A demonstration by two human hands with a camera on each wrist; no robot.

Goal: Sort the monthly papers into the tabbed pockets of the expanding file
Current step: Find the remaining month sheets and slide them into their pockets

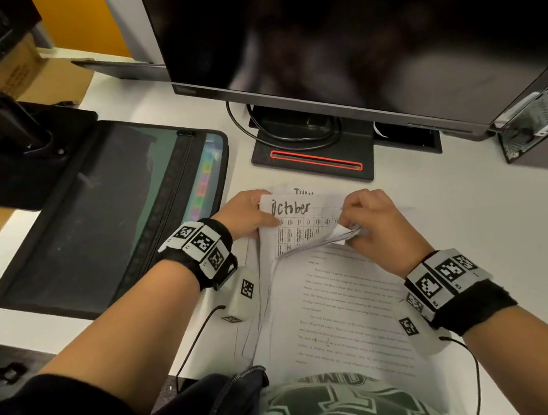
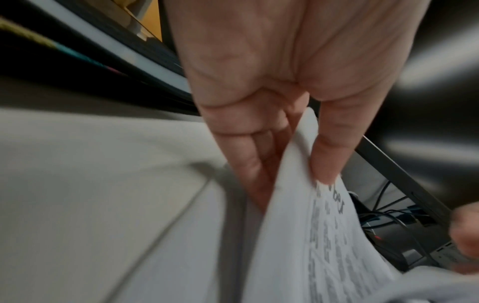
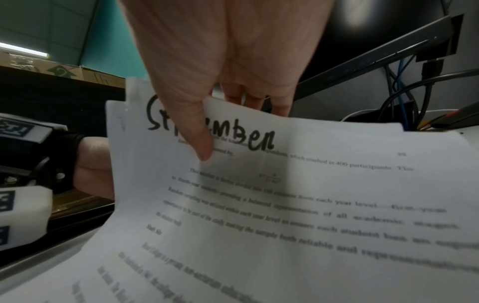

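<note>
A stack of printed papers (image 1: 340,306) lies on the white desk in front of me. My left hand (image 1: 249,215) pinches the top left corner of a sheet marked "October" (image 1: 291,208), thumb on top (image 2: 328,155). My right hand (image 1: 367,220) grips a bundle of sheets (image 1: 321,241) folded back toward me; in the right wrist view its thumb lies on a page headed "September" (image 3: 249,139). Behind these a sheet with a partly hidden heading (image 1: 303,190) peeks out. The black expanding file (image 1: 101,214) lies open at the left, coloured tabs (image 1: 203,188) along its right edge.
A dark monitor (image 1: 347,26) stands behind the papers on a base (image 1: 314,157) with a red strip and cables. A second monitor stand (image 1: 11,129) sits at the far left, cardboard boxes (image 1: 32,75) behind it. A computer case (image 1: 544,119) is at the right.
</note>
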